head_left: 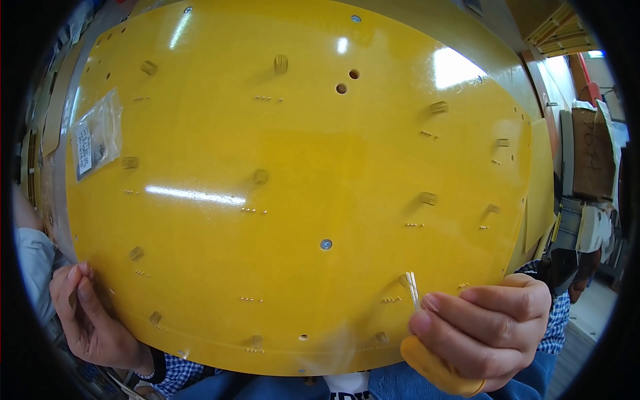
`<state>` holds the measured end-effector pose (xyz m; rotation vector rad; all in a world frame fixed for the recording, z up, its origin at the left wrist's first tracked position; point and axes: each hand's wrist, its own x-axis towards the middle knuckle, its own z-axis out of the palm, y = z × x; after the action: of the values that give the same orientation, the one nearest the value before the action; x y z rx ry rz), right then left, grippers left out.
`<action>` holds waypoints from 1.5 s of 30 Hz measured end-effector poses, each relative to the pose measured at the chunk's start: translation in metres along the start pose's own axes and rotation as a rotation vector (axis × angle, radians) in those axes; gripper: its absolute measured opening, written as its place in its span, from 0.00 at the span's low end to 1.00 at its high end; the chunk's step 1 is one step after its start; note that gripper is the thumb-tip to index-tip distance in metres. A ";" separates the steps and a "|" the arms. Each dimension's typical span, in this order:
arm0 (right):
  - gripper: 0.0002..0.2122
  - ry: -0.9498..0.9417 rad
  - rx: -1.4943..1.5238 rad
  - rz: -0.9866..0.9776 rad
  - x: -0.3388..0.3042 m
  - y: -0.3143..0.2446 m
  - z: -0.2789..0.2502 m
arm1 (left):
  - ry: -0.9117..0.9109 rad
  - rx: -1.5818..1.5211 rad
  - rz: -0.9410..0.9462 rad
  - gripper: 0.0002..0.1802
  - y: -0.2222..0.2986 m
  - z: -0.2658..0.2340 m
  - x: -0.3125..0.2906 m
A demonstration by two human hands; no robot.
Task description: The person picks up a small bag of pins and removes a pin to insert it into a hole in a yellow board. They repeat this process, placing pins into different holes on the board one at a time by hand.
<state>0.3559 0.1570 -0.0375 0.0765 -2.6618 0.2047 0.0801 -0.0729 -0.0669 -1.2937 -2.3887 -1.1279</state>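
A large glossy yellow board [300, 220] lies before me. Small bundles of thin, straight wire-like pieces, such as this bundle [281, 64], are spread over it. By most of them is a short row of tiny shiny dots [253, 211]. At the lower right, my right hand [487, 327] pinches a fanned bundle of thin clear or silvery strands [413, 291] between thumb and fingertips, above the board. A yellow cover [437, 368] sits on one of its fingers. My left hand [100, 320] is closed in a pinch at the board's lower left edge; what it holds, if anything, is hidden.
A clear plastic bag [100, 137] with a white label lies on the board's left side. Screws [326, 245] and round holes [342, 88] dot the surface. A cardboard box [592, 153] stands beyond the right edge. Another person's sleeve [35, 267] shows at far left.
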 end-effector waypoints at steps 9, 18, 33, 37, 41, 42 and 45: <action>0.02 -0.020 0.419 0.164 0.002 0.015 -0.013 | 0.000 -0.006 0.010 0.09 0.000 0.001 0.002; 0.02 -0.110 0.209 0.085 0.000 0.009 -0.015 | 0.004 -0.043 0.007 0.09 0.000 0.006 0.004; 0.03 -0.145 0.084 0.002 0.001 0.010 -0.022 | -0.025 -0.028 0.014 0.09 0.000 0.001 0.004; 0.02 -0.123 0.015 0.035 -0.001 0.006 -0.015 | -0.009 -0.027 0.004 0.09 0.002 0.004 0.003; 0.03 -0.090 0.292 0.107 0.003 0.013 -0.019 | -0.010 -0.004 0.003 0.09 0.001 0.003 0.002; 0.02 -0.071 0.338 0.111 0.001 0.013 -0.022 | -0.010 -0.013 0.001 0.09 0.001 0.004 0.003; 0.03 -0.106 0.394 0.221 0.003 0.014 -0.015 | 0.002 0.002 -0.002 0.09 0.001 0.003 0.000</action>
<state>0.3585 0.1734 -0.0243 -0.0847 -2.6929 0.8156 0.0812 -0.0704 -0.0691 -1.2901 -2.3896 -1.1266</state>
